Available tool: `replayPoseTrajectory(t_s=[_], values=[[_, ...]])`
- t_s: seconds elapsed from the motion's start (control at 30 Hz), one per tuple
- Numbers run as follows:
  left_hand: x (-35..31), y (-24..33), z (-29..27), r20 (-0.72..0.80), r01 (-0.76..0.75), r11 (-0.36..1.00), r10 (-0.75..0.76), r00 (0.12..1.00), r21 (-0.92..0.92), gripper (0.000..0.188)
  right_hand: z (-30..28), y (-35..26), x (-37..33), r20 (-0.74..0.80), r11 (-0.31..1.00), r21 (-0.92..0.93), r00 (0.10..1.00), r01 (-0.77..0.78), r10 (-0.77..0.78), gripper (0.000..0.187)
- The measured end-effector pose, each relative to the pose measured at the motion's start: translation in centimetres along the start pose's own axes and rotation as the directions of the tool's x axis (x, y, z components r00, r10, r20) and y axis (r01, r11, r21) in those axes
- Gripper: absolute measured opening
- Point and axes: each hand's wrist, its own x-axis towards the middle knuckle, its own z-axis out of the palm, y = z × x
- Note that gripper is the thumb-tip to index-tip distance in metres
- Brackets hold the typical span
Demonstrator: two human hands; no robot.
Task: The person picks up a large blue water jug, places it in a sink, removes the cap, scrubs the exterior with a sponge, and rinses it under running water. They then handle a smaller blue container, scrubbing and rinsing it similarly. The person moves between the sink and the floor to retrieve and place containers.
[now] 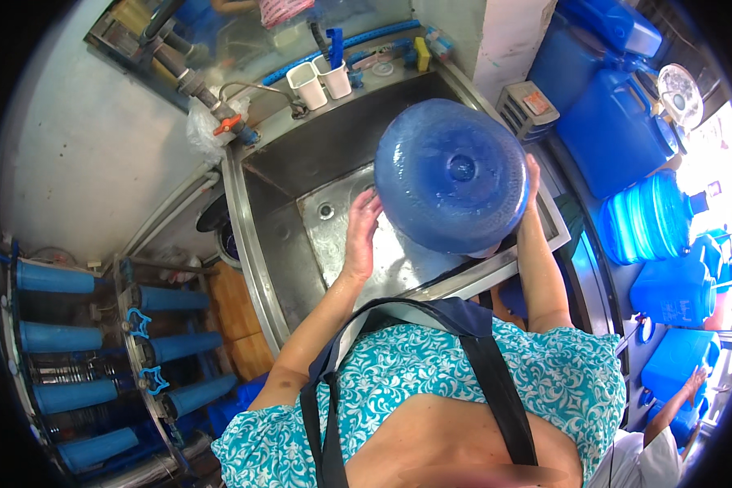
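A large, round, translucent blue water jug [455, 175] is held over the right part of a stainless steel sink [252, 264]. Its wet base, with a round dimple in the middle, faces up, and its neck is hidden beneath. My left hand [362, 236] presses against the jug's lower left side, fingers partly tucked behind it. On the opposite side my right hand [532, 183] grips the jug, most of its fingers hidden by the wall. A drain hole [325, 211] shows in the sink floor, left of my left hand.
Two white containers [307, 87], one holding a blue brush [334, 47], stand on the sink's back ledge near a yellow sponge [422, 54]. An orange-handled valve [234, 124] is at the back left. Blue jugs [614, 134] line the right; another person's hand [693, 384] touches one.
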Motion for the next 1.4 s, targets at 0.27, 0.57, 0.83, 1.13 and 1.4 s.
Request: replayPoseTrajectory(t_s=[0.27,0.57,0.83,1.13,1.4], values=[[9.1,3.7,-0.9,0.042,0.014,0.992,-0.019,0.999,0.127,0.087,5.2,1.9,-1.3,-0.14,0.989,-0.147,0.99,0.009,-0.03,0.094],[5.5,3.6,-9.1,-0.032,-0.017,0.964,0.009,0.999,-0.266,0.083,9.8,6.9,-1.4,0.313,0.859,-0.424,0.937,0.286,-0.158,0.089],[-3.3,-0.8,-5.0,0.111,-0.069,0.977,0.092,0.989,-0.202,0.065,4.0,0.2,4.9,0.195,0.99,-0.102,0.978,0.094,-0.073,0.103],[2.3,-0.5,-0.8,0.217,-0.128,0.987,0.146,0.965,-0.094,0.092,2.8,-1.3,5.3,0.04,0.986,-0.035,0.986,0.161,-0.16,0.095],[10.7,5.0,-7.6,0.091,0.134,0.943,-0.111,0.99,-0.303,0.093,8.9,8.3,-1.7,0.198,0.858,-0.395,0.943,0.328,-0.269,0.081]])
